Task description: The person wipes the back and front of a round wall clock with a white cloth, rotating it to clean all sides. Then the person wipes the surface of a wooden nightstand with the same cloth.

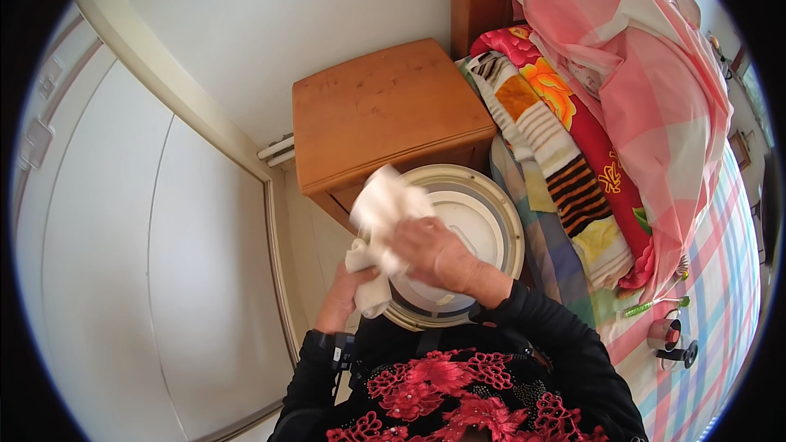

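A white cloth (393,196) is bunched up between my hands, its upper part blurred. My left hand (345,296) grips the lower, rolled end of the cloth. Over the cloth's right side lies my right hand (433,255), with its fingers blurred and partly bent around the fabric. Whether this is one cloth or two I cannot tell. Just beneath and behind my hands is a round item with a white centre and a cream rim (514,227), close against my lap. The cloth and my right forearm hide its left and lower parts.
A wooden bedside cabinet (393,110) stands beyond the round item. To the right, the bed carries folded blankets (562,147), a pink checked cloth (651,92), a green-handled item (642,309) and a small metal container (663,334). White door panels (202,245) rise on the left.
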